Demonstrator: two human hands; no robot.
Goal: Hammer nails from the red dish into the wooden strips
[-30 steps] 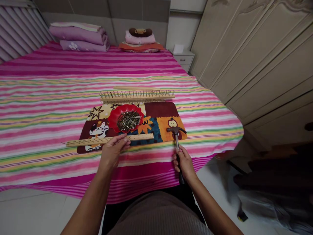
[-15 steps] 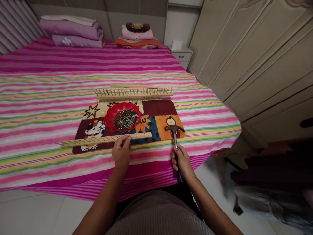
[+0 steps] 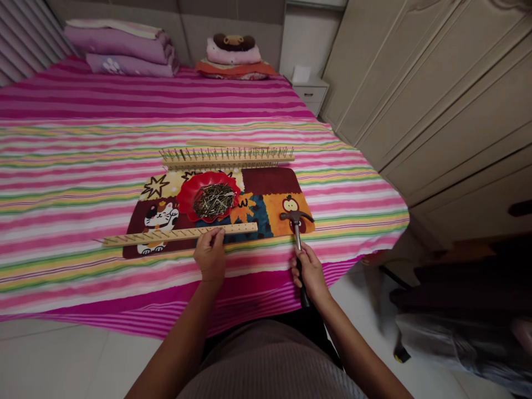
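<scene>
My left hand (image 3: 210, 256) is closed in a pinch at the near edge of a wooden strip (image 3: 236, 228); whatever sits between its fingertips is too small to make out. Slanting nails line the strip's left part, while small holes show at its right end. My right hand (image 3: 310, 272) is wrapped round the black handle of a claw hammer (image 3: 296, 217), whose head rests over the mat's orange patch. Behind the strip, a red scalloped bowl (image 3: 185, 194) holds a heap of loose nails (image 3: 215, 201).
A patterned mat (image 3: 272, 182) lies under the bowl on the striped bedspread (image 3: 353, 183). Beyond it are wooden strips (image 3: 228, 159) with upright nails. Folded bedding (image 3: 120, 47) and a pillow stack (image 3: 235, 58) are at the back; wardrobe doors (image 3: 415, 83) stand right.
My left hand has slid slightly to the right along the wooden strip. My right hand and the hammer stay almost where they were.
</scene>
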